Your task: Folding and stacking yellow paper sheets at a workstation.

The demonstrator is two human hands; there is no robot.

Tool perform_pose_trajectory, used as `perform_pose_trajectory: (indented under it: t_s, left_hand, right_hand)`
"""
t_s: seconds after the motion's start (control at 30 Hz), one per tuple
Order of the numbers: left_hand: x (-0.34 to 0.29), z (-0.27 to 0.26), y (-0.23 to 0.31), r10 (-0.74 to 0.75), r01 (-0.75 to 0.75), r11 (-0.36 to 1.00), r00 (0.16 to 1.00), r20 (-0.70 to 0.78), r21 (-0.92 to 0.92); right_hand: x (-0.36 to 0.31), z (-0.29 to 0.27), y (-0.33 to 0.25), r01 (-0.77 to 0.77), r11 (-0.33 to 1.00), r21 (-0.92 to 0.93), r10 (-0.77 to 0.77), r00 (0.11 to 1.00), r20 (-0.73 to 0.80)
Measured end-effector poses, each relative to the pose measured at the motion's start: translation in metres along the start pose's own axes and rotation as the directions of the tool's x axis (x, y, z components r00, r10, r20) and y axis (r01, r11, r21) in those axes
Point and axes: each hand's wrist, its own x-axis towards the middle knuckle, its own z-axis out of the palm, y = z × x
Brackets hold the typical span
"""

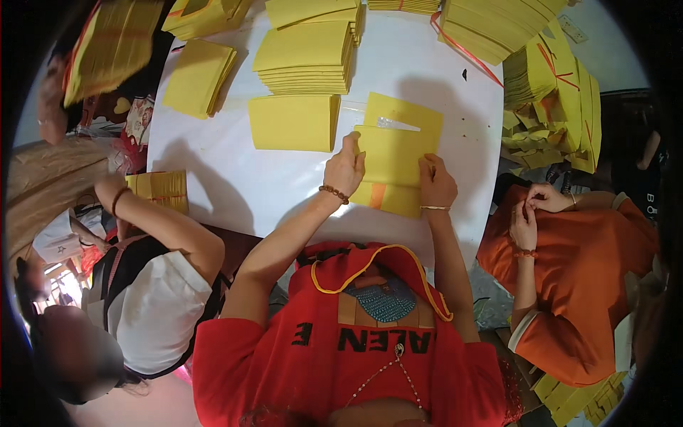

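- From where I stand, the upper yellow sheet (pixel 390 153) is in the middle of the white table (pixel 464 160), lying partly over a lower yellow sheet (pixel 416 114) that shows beyond and nearer; I can't tell whether the two are joined.
- The left hand (pixel 345 165) is nearly closed at the sheet's left edge, thumb and bent fingers pinching it.
- The right hand (pixel 436 181) is curled closed over the right edge, fingertips pressing on the paper; what its thumb does underneath I can't make out.
- A clear strip (pixel 398 126) pokes out along the far edge. If the paper were pressed down while the strip sat crooked, I'd expect a ridge or skewed crease.
- Uneven pull from the two hands could twist the upper sheet off line with the lower one, or tear it at a pinched edge.
- The low yellow pile (pixel 292 122) is just beside the left hand; a careless sweep of the knuckles could knock its edges askew.
- Behind it, the taller yellow stack (pixel 302 58) looks loose to me, so a bump to the table might make it slide.
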Motion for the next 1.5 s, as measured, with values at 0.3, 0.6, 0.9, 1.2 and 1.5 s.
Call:
perform_pose_trajectory:
  t_s: [0.3,0.6,0.9,1.2,1.5]
  left_hand:
    - [-0.005,-0.010,0.009,0.144,-0.142,0.958,0.990,0.010,0.250]
    - [-0.026,0.009,0.038,0.626,-0.679,0.665,0.734,0.263,0.313]
    - [-0.029,0.027,0.024,0.537,-0.641,0.722,0.756,0.375,0.259]
    - [-0.017,0.018,0.016,0.377,-0.514,0.850,0.747,0.547,0.117]
    - [-0.018,0.007,0.011,0.477,-0.519,0.854,0.809,0.344,0.038]
  right_hand:
    - [-0.003,0.009,0.002,0.078,0.997,0.017,-0.076,0.995,-0.070]
    - [-0.003,0.010,0.003,0.117,0.993,-0.034,-0.120,0.988,-0.093]
    - [-0.007,0.001,-0.004,0.065,0.992,-0.109,-0.068,0.998,-0.019]
    - [0.006,0.026,-0.017,0.482,0.876,-0.026,-0.457,0.845,0.277]
    - [0.004,0.032,-0.020,0.555,0.726,-0.406,-0.408,0.823,0.396]
